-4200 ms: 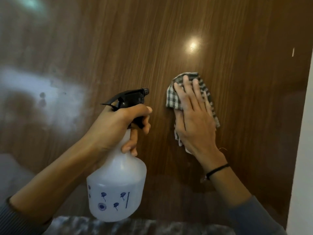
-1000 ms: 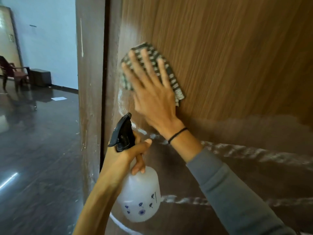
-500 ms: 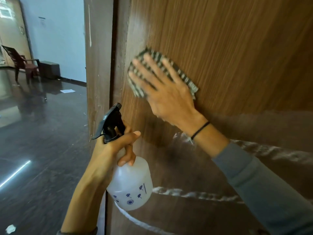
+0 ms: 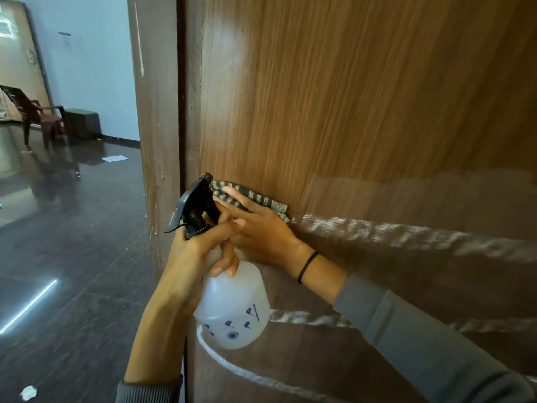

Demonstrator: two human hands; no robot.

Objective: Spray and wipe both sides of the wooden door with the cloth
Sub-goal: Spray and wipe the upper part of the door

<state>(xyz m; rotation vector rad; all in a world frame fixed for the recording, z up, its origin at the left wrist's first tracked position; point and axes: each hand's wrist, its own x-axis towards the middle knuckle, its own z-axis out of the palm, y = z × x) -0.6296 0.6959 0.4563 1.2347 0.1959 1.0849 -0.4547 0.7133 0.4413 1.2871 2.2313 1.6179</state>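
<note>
**Cloth flat on door, bottle held in front**

- Door (image 4: 348,97): wood grain, fills the right of the view. Its left edge stands just beside the frame (image 4: 154,112).
- Cloth (image 4: 261,200): striped, pressed against the door near that left edge, about mid-height in the view. Only its upper and right margins show past the fingers.
- Right hand (image 4: 261,231): lies flat on the cloth, fingers straight and spread, pointing left. They press, they do not clench. Black band (image 4: 307,266) on the wrist, grey sleeve (image 4: 421,338) below it.
- Left hand (image 4: 197,248): fingers curled round the neck of the bottle (image 4: 232,309), thumb over the top of the neck. It sits in front of the right hand and partly hides it.
- Bottle: white, translucent, small blue prints; held upright, slightly tilted. Black trigger head (image 4: 194,205) just left of the cloth.
- White streaks (image 4: 406,237) run across the door's lower part, to the right of the cloth and below it.
- Left of the frame: dark glossy floor (image 4: 58,257), a chair (image 4: 37,114) by the far wall, a sheet of paper (image 4: 114,158) on the floor.
</note>
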